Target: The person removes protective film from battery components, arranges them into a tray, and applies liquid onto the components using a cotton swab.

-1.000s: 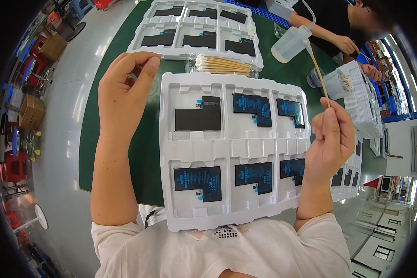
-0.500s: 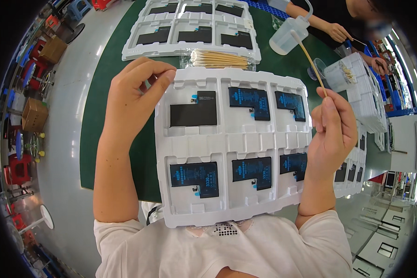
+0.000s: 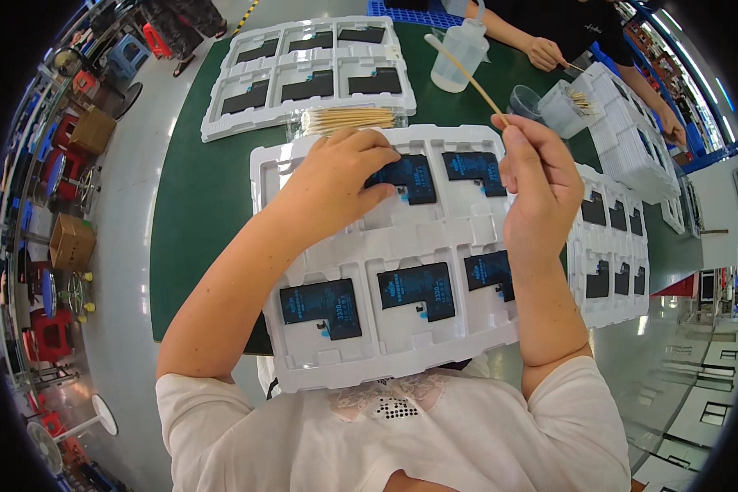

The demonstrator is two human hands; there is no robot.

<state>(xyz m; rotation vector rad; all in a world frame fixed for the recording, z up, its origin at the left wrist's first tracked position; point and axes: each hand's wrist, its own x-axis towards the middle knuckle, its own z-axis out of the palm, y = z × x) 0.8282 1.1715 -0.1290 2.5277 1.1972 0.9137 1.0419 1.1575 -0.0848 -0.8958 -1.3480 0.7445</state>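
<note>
Shifted rightward since the earlier frame, the bare left hand [image 3: 336,176] covers the upper-left part of the white plastic tray [image 3: 348,250], fingers at 1 of 5 visible black, blue-printed L-shaped batteries [image 3: 418,174]; I cannot tell whether it grips. The bare right hand [image 3: 543,182] pinches 1 wooden cotton swab [image 3: 471,79]; beyond, 1 similar tray [image 3: 238,124] holds 6 black batteries [image 3: 307,85].

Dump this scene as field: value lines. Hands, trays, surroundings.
left hand: fingers at top-middle battery; grip unclear
right hand: pinches swab, tip raised
front tray: five batteries visible; top left mostly hidden
back tray: six dark batteries
between trays: swab pack
far side: squeeze bottle, swab cup
right side: tray stack
surface: green table
</note>
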